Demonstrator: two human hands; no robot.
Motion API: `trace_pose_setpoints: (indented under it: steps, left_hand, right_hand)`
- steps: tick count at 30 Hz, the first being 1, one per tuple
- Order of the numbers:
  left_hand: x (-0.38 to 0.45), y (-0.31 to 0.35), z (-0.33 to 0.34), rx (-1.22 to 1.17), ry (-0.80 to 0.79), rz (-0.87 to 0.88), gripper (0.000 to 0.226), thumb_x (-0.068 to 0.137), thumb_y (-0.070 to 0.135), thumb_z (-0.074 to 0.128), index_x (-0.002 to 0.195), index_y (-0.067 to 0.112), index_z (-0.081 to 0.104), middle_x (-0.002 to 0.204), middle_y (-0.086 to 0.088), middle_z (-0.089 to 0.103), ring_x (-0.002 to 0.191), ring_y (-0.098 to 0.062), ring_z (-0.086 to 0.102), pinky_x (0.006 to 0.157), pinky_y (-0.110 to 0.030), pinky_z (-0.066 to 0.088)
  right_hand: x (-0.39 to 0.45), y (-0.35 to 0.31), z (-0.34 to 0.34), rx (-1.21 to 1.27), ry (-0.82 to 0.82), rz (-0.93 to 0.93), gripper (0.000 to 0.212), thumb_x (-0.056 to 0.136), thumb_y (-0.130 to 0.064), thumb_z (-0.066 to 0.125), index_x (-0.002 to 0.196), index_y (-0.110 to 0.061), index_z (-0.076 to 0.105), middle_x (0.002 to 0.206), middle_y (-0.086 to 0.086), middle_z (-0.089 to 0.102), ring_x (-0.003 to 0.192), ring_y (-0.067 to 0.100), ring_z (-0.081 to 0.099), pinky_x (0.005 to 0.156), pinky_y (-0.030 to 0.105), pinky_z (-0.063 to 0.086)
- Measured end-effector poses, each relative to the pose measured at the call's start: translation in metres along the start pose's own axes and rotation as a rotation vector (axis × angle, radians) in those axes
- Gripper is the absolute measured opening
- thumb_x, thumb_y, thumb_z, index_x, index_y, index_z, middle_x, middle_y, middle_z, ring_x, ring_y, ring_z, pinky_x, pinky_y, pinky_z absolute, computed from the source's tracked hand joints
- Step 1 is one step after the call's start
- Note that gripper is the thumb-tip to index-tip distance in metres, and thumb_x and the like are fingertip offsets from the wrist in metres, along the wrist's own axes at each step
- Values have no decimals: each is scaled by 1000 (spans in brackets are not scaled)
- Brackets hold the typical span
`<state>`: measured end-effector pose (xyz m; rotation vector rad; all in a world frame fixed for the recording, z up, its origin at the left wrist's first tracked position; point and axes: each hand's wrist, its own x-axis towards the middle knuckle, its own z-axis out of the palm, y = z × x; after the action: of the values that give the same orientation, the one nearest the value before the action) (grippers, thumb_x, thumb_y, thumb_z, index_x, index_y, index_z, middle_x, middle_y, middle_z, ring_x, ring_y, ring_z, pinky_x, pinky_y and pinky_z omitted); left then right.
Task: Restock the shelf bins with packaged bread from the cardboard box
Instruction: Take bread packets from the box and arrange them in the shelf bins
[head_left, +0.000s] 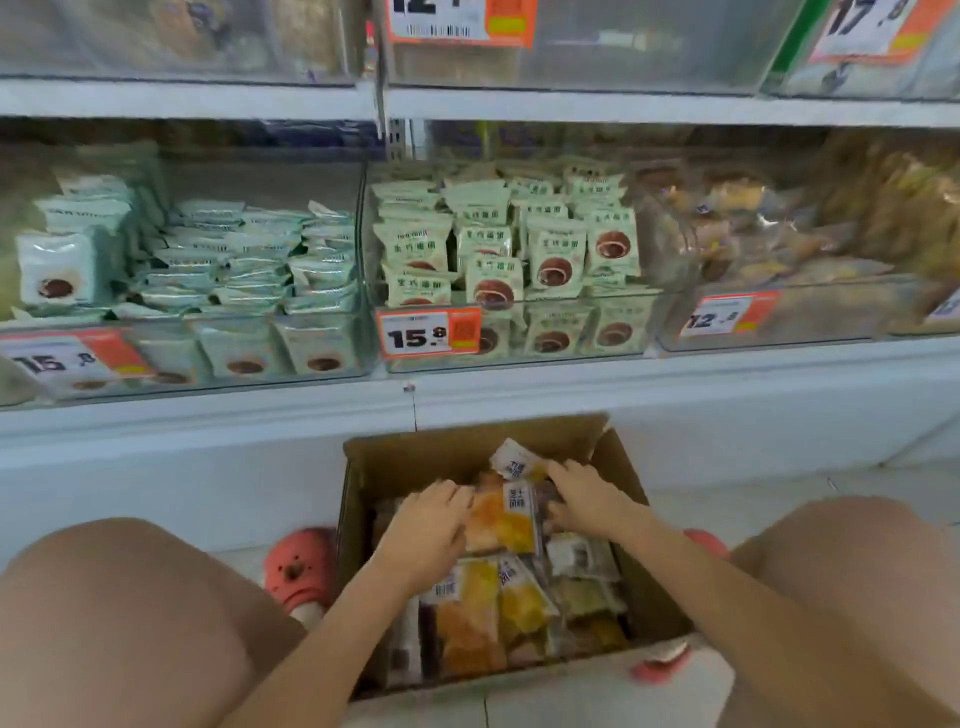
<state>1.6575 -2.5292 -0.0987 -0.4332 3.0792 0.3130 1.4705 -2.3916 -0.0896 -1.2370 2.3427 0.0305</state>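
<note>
An open cardboard box (631, 478) stands on the floor between my knees, holding several packaged breads with yellow and orange contents. Both my hands are inside it. My left hand (428, 527) lies on the left side of an upright stack of bread packs (504, 522), fingers curled against it. My right hand (587, 499) grips the same stack from the right, and a white-labelled pack (514, 460) sticks up just behind its fingers. More bread packs (483, 618) lie flat nearer me. Clear shelf bins (519, 358) above hold pale green packs.
Price tags (428, 332) hang on the bin fronts. The right bin (779, 317) holds clear-wrapped brown breads. The left bin (322, 343) has mint-green packs. My pink clogs (298, 566) flank the box; my bare knees fill the lower corners. The white shelf base (208, 467) rises behind the box.
</note>
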Motion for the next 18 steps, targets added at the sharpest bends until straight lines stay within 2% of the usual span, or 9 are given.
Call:
trace_pose_setpoints:
  steps: [3,5,6,10,13,16,18]
  left_hand:
    - [-20,-6,29,-16,-160,-143,42,95,18,41,136,15,36,137,-4,41,123,-23,42,96,-35,37]
    - [-23,-6,35,-38,-202,-171,42,94,16,43,135,15,36,138,-5,39,123,-25,41,96,-37,37]
    - [-22,-5,35,-39,-205,-167,39,94,15,43,133,15,37,136,-5,40,122,-25,42,95,-37,37]
    - [-20,-2,39,-63,-166,-175,32,94,15,43,126,15,42,129,-5,44,117,-23,43,93,-36,38]
    - [-20,-3,42,-101,-183,-172,35,95,16,44,130,16,40,131,-4,43,119,-23,43,93,-36,39]
    - [-18,-7,44,-168,-185,-182,34,93,15,46,126,17,43,127,-3,46,115,-21,45,87,-34,42]
    - [-16,-7,43,-255,-164,-214,30,93,15,46,123,18,46,123,-2,48,109,-20,48,83,-33,44]
  right_hand:
    - [2,23,38,-53,-151,102,97,81,-20,71,151,-18,5,156,12,11,140,35,20,112,48,29]
    - [2,36,55,-88,-218,122,102,83,-14,68,152,-21,-8,159,7,-11,146,34,4,116,47,22]
    - [4,39,60,-77,-235,126,105,84,-17,69,151,-22,-12,159,6,-17,146,33,-2,117,47,19]
    - [12,44,84,34,-253,115,130,71,-48,77,146,-23,-26,154,9,-29,144,33,-19,118,49,8]
    - [14,46,91,144,-206,116,125,72,-46,76,148,-26,-20,156,11,-22,145,34,-14,118,48,9]
    - [11,46,85,234,-110,100,98,84,-32,68,152,-27,-2,160,9,1,146,30,9,117,42,18]
    - [8,42,79,336,-79,77,83,90,-27,61,151,-26,6,158,8,13,144,28,18,116,40,22]
